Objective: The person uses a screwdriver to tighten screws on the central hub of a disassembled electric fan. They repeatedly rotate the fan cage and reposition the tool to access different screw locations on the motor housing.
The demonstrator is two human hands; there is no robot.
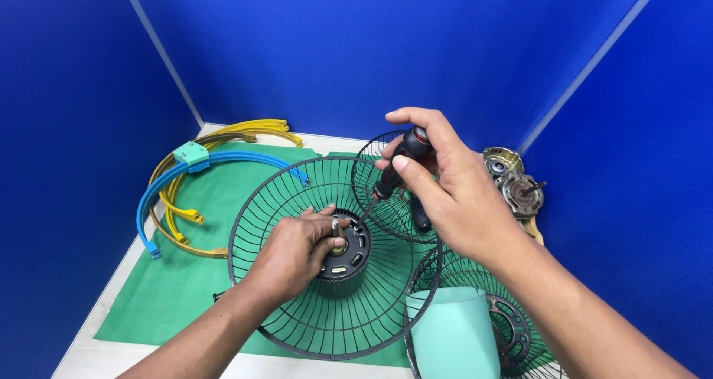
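A black wire fan guard [282, 193] lies on the green mat with a black motor housing [349, 260] at its centre. My left hand [297, 249] rests on the housing, fingers pinching a small metal part beside the brass shaft hub [339, 250]. My right hand [445, 193] grips a black screwdriver with a red band [405, 160], held slanted, its tip pointing down at the hub.
A second black guard [375, 164] stands behind, a third [535, 349] lies at the lower right with a pale teal fan blade [449, 334] on it. Blue [160, 193] and yellow [245, 132] curved rim pieces lie left. Two metal motor parts [520, 190] sit right. Blue walls enclose the table.
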